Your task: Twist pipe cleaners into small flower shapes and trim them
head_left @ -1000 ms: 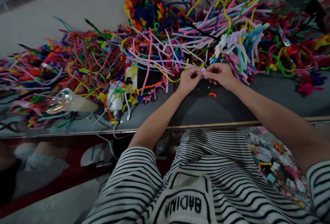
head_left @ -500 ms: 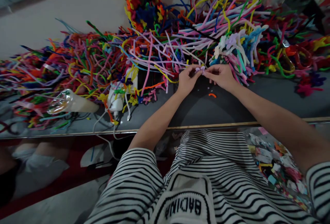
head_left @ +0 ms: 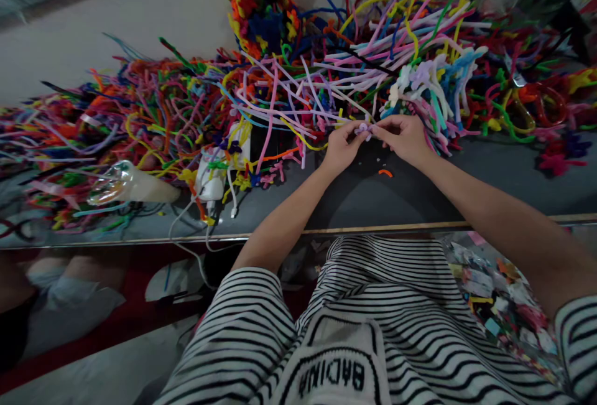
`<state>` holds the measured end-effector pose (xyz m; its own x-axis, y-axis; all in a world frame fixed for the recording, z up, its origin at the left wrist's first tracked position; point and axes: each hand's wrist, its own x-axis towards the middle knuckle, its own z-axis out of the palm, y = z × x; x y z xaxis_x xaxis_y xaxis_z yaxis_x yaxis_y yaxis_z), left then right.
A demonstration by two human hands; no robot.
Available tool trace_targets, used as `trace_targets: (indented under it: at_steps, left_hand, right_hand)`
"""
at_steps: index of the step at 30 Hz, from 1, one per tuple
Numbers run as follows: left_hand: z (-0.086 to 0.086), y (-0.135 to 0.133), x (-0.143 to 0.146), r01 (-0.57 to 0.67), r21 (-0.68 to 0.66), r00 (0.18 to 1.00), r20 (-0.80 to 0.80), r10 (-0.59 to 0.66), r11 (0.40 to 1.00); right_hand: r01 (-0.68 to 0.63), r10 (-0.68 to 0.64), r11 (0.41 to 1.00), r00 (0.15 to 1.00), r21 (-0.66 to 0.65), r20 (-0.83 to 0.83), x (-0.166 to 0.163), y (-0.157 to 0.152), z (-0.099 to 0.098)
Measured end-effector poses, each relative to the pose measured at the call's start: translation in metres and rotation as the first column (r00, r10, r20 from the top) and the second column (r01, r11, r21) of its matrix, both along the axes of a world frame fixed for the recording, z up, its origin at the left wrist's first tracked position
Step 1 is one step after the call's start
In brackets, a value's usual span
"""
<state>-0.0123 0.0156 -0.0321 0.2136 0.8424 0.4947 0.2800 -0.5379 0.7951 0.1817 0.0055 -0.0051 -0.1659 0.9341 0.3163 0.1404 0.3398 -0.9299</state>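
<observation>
Between my fingertips is a small lilac pipe-cleaner piece [head_left: 364, 129], bent into what looks like a flower shape. My left hand [head_left: 344, 144] pinches it from the left, thumb and forefinger closed. From the other side my right hand [head_left: 405, 138] grips it the same way. Both hands hover just over the grey table, close to the pile. A short orange pipe-cleaner scrap [head_left: 385, 173] and a few tiny pale bits lie below them. Behind my right hand rises a bunch of white, pink and blue pipe-cleaner pieces [head_left: 431, 84].
A long heap of coloured pipe cleaners [head_left: 163, 94] runs along the back of the grey table [head_left: 364, 200]. To the left are a clear plastic-wrapped roll [head_left: 140, 184] and a white charger [head_left: 209, 178] with cables. Scissors [head_left: 541, 106] lie at right. A litter-filled bag [head_left: 504, 299] stands below.
The lilac piece has been turned slightly between my fingers and looks more rounded. Both hands stay nearly in place; the view has shifted a little.
</observation>
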Motion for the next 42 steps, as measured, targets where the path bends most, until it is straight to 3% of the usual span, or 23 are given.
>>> trace_targets:
  at_steps: [4, 8, 13, 18, 25, 34, 39, 42]
  left_hand:
    - [-0.006, 0.005, -0.002, 0.063, 0.017, 0.998, 0.004, -0.063, 0.998]
    - [-0.009, 0.008, -0.003, 0.031, -0.003, 0.999, 0.01, -0.031, 1.0]
    - [-0.008, 0.006, -0.004, -0.034, -0.038, 0.999, 0.025, 0.035, 0.999]
    - [-0.004, 0.003, -0.005, 0.0, -0.066, 0.998, 0.065, 0.005, 0.998]
    - [0.003, 0.0, -0.007, 0.073, -0.056, 0.995, 0.078, -0.069, 0.996]
    - [0.002, -0.005, -0.006, 0.019, -0.068, 1.0, 0.014, -0.018, 0.998]
    - [-0.001, -0.006, -0.005, 0.013, -0.075, 1.0, 0.015, -0.012, 0.997]
    - [0.0, -0.005, -0.005, 0.021, -0.104, 0.998, 0.053, -0.016, 0.994]
  right_hand:
    - [0.046, -0.046, 0.999, 0.998, 0.001, -0.033, -0.001, 0.0, 0.001]
    - [0.046, -0.046, 0.999, 0.998, -0.003, -0.031, -0.001, 0.001, 0.001]
    - [-0.036, 0.037, 0.999, 0.999, 0.015, -0.032, 0.0, 0.0, 0.002]
    - [-0.152, 0.15, 0.988, 0.988, -0.028, -0.043, 0.004, 0.001, 0.002]
    - [-0.253, 0.236, 0.954, 0.965, -0.162, -0.117, 0.005, 0.001, 0.006]
    - [-0.319, 0.304, 0.91, 0.948, -0.265, -0.099, 0.007, 0.003, 0.012]
    - [-0.298, 0.287, 0.919, 0.954, -0.257, -0.08, 0.005, 0.004, 0.007]
    - [-0.265, 0.26, 0.948, 0.964, -0.177, -0.052, 0.004, 0.004, 0.002]
